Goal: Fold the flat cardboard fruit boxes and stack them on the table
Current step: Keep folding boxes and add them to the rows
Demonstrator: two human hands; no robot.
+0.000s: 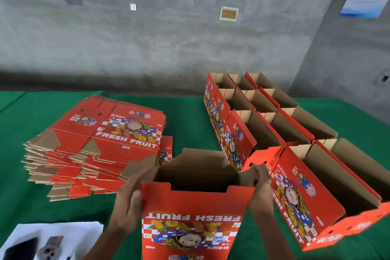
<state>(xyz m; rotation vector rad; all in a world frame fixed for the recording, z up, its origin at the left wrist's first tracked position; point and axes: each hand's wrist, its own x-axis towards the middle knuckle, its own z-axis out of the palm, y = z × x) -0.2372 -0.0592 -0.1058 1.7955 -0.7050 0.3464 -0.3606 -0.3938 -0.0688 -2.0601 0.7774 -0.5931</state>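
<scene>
Nearest the viewer on the green table (190, 110), a half-opened red fruit box (196, 215) stands hollow, squared between a flat, released left hand (128, 200) and a right hand (260, 183) grasping its edge, flat blanks (101, 145) stacked to its left, folded empty boxes (274, 116) to its right.

Two bare forearms, without sleeves down to the lower edge of the view. Left hand (128, 200) and right hand (260, 188) bare as well: no gloves, no rings, no watch or band at either wrist. No other clothing visible.
</scene>
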